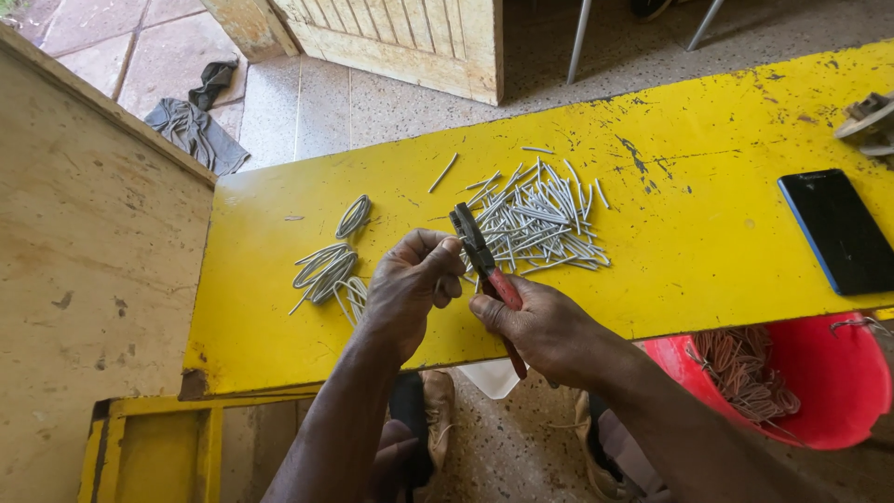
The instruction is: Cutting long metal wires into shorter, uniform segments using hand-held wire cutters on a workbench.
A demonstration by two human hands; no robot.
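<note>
Head view: red bucket holds coiled brown wire.

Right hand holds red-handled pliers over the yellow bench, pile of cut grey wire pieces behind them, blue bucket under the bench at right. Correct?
Not quite: the bucket is red, not blue, as the head view shows. The rest holds: the right hand grips the red-handled pliers over the yellow bench, with the pile of cut grey wire pieces behind them.

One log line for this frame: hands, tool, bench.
right hand: holds red-handled pliers | left hand: at pliers' head | cut wire pieces: piled on yellow bench | bent wire loops: left of hands
</note>
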